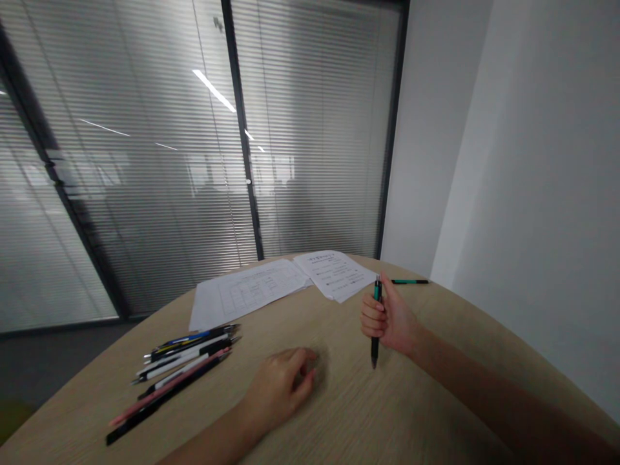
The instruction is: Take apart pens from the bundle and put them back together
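My right hand [387, 320] is closed in a fist around a black and teal pen [376, 323], held upright with its tip pointing down just above the wooden table [349, 413]; the thumb rests near the pen's top. My left hand [285, 381] lies on the table with its fingers curled loosely under, holding nothing I can see. To its left lies a row of several pens [179, 365], black, white, blue and pink.
Printed paper sheets [252, 290] and a second sheet [336, 274] lie at the far side of the table. Another teal and black pen [409, 281] lies near the far right edge. Glass walls with blinds [194, 161] stand behind, a white wall [533, 161] to the right.
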Motion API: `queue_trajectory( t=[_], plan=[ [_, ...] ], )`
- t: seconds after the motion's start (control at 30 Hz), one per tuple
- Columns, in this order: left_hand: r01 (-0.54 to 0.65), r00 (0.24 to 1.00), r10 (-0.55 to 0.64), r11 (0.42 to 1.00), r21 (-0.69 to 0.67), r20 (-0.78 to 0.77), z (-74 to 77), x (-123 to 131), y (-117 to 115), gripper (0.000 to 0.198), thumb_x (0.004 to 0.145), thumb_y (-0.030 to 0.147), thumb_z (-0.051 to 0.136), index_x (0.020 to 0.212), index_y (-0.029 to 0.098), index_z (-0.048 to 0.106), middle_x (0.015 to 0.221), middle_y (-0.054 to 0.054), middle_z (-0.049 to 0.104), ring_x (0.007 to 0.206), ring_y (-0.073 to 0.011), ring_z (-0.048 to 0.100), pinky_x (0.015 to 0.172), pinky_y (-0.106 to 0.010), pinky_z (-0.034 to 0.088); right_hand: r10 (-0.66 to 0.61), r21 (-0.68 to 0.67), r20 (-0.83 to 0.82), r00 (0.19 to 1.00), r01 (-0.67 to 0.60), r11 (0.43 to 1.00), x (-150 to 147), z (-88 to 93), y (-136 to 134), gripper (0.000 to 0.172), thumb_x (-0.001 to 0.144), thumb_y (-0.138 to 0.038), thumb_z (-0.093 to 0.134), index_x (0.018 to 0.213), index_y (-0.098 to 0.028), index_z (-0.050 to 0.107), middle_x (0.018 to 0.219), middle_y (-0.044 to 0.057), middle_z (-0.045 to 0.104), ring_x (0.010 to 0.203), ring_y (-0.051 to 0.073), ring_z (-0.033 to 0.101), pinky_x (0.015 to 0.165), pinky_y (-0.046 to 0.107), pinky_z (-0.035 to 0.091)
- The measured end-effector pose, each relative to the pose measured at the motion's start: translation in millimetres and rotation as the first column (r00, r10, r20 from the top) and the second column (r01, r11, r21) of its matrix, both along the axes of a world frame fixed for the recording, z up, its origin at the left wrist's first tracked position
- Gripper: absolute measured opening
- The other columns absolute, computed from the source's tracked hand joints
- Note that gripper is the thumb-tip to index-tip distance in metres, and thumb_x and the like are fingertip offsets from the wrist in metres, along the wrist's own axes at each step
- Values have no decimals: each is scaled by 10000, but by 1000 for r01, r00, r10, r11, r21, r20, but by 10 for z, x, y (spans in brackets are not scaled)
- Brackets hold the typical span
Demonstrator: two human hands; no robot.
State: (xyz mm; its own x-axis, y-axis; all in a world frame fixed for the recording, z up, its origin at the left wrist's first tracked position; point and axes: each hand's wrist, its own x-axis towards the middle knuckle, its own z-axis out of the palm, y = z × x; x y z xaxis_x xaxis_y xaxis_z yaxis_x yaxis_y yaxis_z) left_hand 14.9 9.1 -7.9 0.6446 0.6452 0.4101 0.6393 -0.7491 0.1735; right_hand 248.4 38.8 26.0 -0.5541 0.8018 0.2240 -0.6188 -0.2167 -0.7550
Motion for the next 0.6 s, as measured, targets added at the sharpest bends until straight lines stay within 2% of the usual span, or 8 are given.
queue_trajectory(
  t=[0.07,0.1,0.17,0.23,0.3,0.4,0.5,0.6],
  plan=[
    [1,1000,-1,1000,5,-7,1,5,0,158,773,187,405,860,164,534,635,-11,603,545,-123,545,502,-209,393,-174,82,200,964,160,984,16,-3,21,549,761,-663,251,517,-195,401,357,-108,212,299,56,118,299,175,155],
    [1,1000,-1,1000,8,-8,1,7,2,159,774,185,404,864,164,534,637,-12,604,547,-125,548,507,-212,397,-301,170,337,892,256,951,31,-15,38,529,766,-656,253,582,-196,441,370,-109,236,303,58,134,306,174,159],
    [1,1000,-1,1000,14,-10,-3,8,4,160,777,187,406,871,163,533,639,-16,605,552,-128,551,517,-216,404,-544,402,560,625,368,838,79,-62,81,459,797,-600,272,708,-202,483,418,-99,317,322,64,212,332,171,197],
    [-5,1000,6,1000,23,-16,-11,3,4,161,779,183,404,877,166,532,639,-16,603,555,-129,552,522,-218,407,-676,588,645,355,335,737,144,-136,138,358,827,-502,318,751,-205,504,501,-69,420,384,74,331,386,181,272],
    [-6,999,7,1000,25,-31,-22,-4,5,158,779,178,406,874,169,531,646,-17,603,565,-131,554,529,-219,410,-713,666,661,234,255,701,221,-217,208,259,817,-392,391,719,-200,535,575,-33,502,476,100,430,469,219,352],
    [-4,999,6,999,34,-51,-39,-14,10,153,780,179,408,869,168,531,661,-24,608,582,-138,560,537,-228,414,-756,736,640,137,177,654,376,-303,341,137,760,-245,464,746,-204,594,709,13,603,663,156,528,656,302,413],
    [4,998,-1,999,46,-58,-43,-12,14,160,782,175,401,870,161,533,656,-31,609,579,-145,561,530,-236,414,-801,793,599,19,126,596,630,-331,498,217,722,-152,458,840,-209,631,896,55,638,870,206,536,814,354,377],
    [3,998,1,999,50,-68,-32,-1,9,150,782,174,402,849,162,535,656,-35,610,585,-148,565,529,-235,414,-810,823,567,-147,89,560,986,-345,646,302,702,-89,431,880,-196,650,932,84,643,926,236,532,855,377,354]
  ],
)
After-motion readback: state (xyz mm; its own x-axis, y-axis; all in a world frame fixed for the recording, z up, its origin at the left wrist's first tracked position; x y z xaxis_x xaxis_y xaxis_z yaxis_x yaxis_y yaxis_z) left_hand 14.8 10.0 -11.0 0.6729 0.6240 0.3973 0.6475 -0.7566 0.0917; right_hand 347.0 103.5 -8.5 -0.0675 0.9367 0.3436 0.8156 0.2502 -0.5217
